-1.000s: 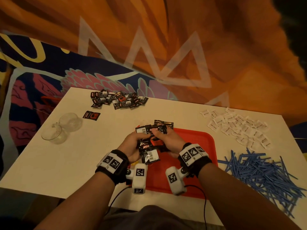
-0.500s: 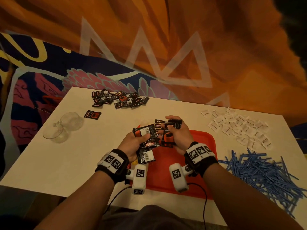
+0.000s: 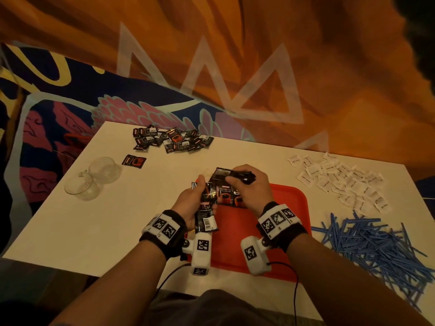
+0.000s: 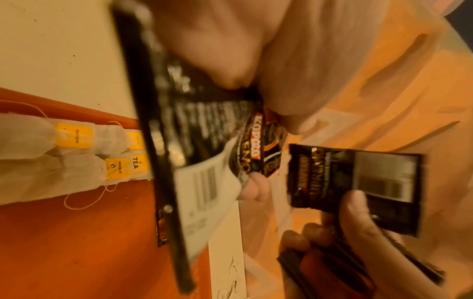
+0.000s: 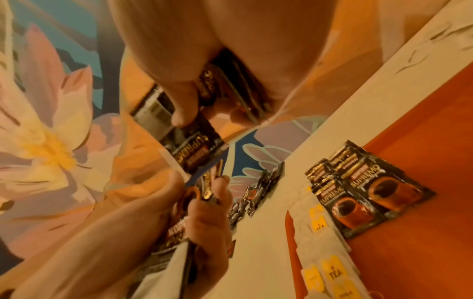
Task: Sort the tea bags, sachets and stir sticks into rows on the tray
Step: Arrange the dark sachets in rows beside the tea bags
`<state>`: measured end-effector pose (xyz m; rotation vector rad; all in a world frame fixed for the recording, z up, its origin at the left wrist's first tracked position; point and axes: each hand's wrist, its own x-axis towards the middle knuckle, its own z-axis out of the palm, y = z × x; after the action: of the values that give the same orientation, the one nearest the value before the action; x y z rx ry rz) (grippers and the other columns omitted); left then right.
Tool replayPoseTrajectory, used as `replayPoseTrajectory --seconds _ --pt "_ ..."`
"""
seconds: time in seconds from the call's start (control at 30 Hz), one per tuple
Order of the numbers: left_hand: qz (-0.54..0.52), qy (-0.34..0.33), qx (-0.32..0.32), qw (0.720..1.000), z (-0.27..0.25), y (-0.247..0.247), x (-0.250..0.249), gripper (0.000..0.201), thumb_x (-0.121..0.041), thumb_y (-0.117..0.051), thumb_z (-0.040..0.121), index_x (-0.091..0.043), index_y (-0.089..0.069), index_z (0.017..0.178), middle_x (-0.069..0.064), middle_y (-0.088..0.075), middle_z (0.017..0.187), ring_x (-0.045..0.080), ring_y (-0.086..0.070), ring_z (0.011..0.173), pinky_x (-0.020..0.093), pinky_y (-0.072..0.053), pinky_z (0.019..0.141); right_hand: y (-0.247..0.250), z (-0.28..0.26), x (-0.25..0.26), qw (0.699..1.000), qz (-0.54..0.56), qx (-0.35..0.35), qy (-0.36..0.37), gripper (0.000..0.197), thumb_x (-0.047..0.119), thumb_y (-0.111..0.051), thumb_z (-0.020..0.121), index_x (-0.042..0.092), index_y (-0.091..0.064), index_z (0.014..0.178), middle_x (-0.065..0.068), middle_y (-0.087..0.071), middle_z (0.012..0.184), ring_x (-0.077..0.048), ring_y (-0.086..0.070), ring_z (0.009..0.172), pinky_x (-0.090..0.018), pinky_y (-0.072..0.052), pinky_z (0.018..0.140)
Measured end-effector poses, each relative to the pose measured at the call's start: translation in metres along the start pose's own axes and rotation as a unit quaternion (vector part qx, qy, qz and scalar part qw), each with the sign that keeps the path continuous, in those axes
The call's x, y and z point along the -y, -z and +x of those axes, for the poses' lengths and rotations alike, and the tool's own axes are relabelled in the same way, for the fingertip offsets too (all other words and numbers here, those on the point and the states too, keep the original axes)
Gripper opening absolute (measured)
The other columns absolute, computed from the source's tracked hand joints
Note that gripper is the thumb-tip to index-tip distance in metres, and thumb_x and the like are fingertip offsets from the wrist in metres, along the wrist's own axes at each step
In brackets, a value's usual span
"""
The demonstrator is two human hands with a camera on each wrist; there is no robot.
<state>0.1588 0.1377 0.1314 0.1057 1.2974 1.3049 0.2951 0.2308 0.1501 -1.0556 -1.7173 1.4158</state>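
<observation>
Both hands are raised over the far edge of the red tray [image 3: 292, 231], each occupied with black coffee sachets.

Left hand [image 3: 191, 203]: fingers curled round a bunched stack of sachets [image 3: 207, 217], stack held roughly upright, long axis running from the wrist away toward the far edge. Barcode face of the nearest sachet [image 4: 204, 180] turned toward the wrist camera.

Right hand [image 3: 249, 187]: thumb and fingers pinching a single sachet [image 3: 226, 172], which projects leftward beyond the fingertips; further sachets are tucked in the palm behind it. The right wrist view shows the thumb [image 5: 184, 105] pressed on the sachet's face.

Placed work: directly below the hands, a short overlapped row of coffee sachets [image 5: 363, 190] lies face up on the tray. Tea bags with yellow tags [image 4: 74, 139] lie alongside that row at the tray's far edge.

Remaining stock: a loose pile of black sachets [image 3: 171, 140] well beyond the left hand; white sachets [image 3: 341, 177] beyond and to the right of the right hand; blue stir sticks [image 3: 376, 241] to the right of the right forearm, off the tray.

Assessment: the pinched sachet sits just above the placed row, and the right hand is the nearer. The coming move appears to depend on turning that sachet so its long axis matches its neighbours, then laying it at the row's open end
</observation>
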Motion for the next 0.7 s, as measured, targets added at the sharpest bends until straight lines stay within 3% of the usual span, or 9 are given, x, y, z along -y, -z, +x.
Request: replayPoseTrajectory --seconds 0.07,0.17,0.3,0.4,0.47,0.5,0.57,0.63,0.7 --pt "-0.033 0.020 0.009 0.999 0.001 0.001 0.000 0.063 -0.057 -0.045 0.097 0.000 -0.054 0.123 0.020 -0.065 0.080 0.022 -0.057 0.049 0.029 -0.052 0.047 -0.001 -0.001 0.004 0.996 -0.036 0.018 0.081 0.022 0.000 -0.076 0.077 0.021 -0.070 0.079 0.006 -0.067 0.085 -0.002 -0.062 0.082 -0.015 -0.050 0.078" --pt "-0.074 0.033 0.032 0.996 0.000 0.000 -0.003 0.067 -0.060 -0.049 0.093 -0.002 -0.058 0.126 0.018 -0.066 0.087 0.024 -0.063 0.054 0.030 -0.055 0.050 -0.002 -0.004 -0.003 0.962 -0.179 0.079 0.190 0.029 -0.010 -0.072 0.072 0.016 -0.075 0.084 0.003 -0.065 0.093 -0.009 -0.059 0.090 -0.010 -0.043 0.084" --pt "-0.094 0.037 0.046 0.994 -0.002 0.000 -0.007 0.050 -0.024 -0.068 0.083 0.002 -0.060 0.125 0.022 -0.070 0.097 0.032 -0.070 0.077 0.041 -0.060 0.073 0.001 -0.009 -0.019 0.920 -0.296 0.130 0.223 0.029 -0.004 -0.070 0.077 0.020 -0.076 0.092 0.002 -0.065 0.102 -0.019 -0.056 0.099 -0.028 -0.043 0.086" --pt "-0.037 0.008 0.025 0.999 0.000 0.004 -0.005 0.054 -0.012 -0.072 0.077 0.005 -0.060 0.126 0.026 -0.070 0.105 0.036 -0.070 0.085 0.047 -0.057 0.084 0.002 -0.011 -0.020 0.930 -0.281 0.146 0.184 0.033 -0.006 -0.066 0.078 0.019 -0.075 0.097 0.005 -0.063 0.103 -0.008 -0.054 0.098 -0.018 -0.042 0.089" --pt "-0.012 -0.013 0.014 1.000 0.001 0.005 -0.003 0.042 -0.008 -0.070 0.083 0.004 -0.062 0.123 0.025 -0.071 0.104 0.034 -0.072 0.084 0.045 -0.058 0.080 0.002 -0.011 -0.020 0.960 -0.220 0.127 0.119 0.039 -0.010 -0.061 0.080 0.022 -0.073 0.100 0.011 -0.063 0.101 0.006 -0.055 0.093 -0.007 -0.041 0.085" --pt "-0.004 -0.020 0.011 1.000 0.002 0.005 -0.003 0.039 -0.007 -0.070 0.084 0.003 -0.063 0.121 0.024 -0.072 0.105 0.034 -0.072 0.084 0.044 -0.058 0.078 0.003 -0.009 -0.021 0.978 -0.166 0.103 0.070 0.041 -0.010 -0.060 0.081 0.024 -0.071 0.100 0.013 -0.064 0.100 0.008 -0.057 0.091 -0.008 -0.045 0.081" --pt "0.009 -0.031 0.013 0.999 0.003 0.006 -0.002 0.045 -0.009 -0.074 0.078 0.001 -0.064 0.121 0.023 -0.072 0.106 0.034 -0.073 0.087 0.045 -0.058 0.080 0.003 -0.007 -0.022 0.997 -0.024 0.067 -0.041 0.034 -0.005 -0.063 0.085 0.025 -0.066 0.102 0.008 -0.066 0.098 -0.002 -0.062 0.080 -0.020 -0.053 0.066" --pt "0.024 -0.036 0.025 0.999 0.003 0.004 -0.002 0.047 -0.011 -0.075 0.076 0.001 -0.065 0.120 0.024 -0.072 0.108 0.035 -0.072 0.091 0.047 -0.058 0.084 0.001 -0.007 -0.024 0.986 0.072 0.077 -0.127 0.032 0.011 -0.074 0.084 0.023 -0.062 0.111 -0.003 -0.068 0.091 -0.016 -0.062 0.066 -0.027 -0.049 0.051" --pt "0.027 -0.031 0.038 0.998 0.001 0.001 -0.002 0.035 -0.010 -0.072 0.084 0.001 -0.067 0.117 0.024 -0.072 0.106 0.035 -0.072 0.090 0.047 -0.059 0.084 -0.003 -0.004 -0.027 0.972 0.107 0.119 -0.170 0.053 0.020 -0.084 0.075 0.020 -0.057 0.120 -0.008 -0.071 0.101 -0.025 -0.070 0.082 -0.035 -0.058 0.068"
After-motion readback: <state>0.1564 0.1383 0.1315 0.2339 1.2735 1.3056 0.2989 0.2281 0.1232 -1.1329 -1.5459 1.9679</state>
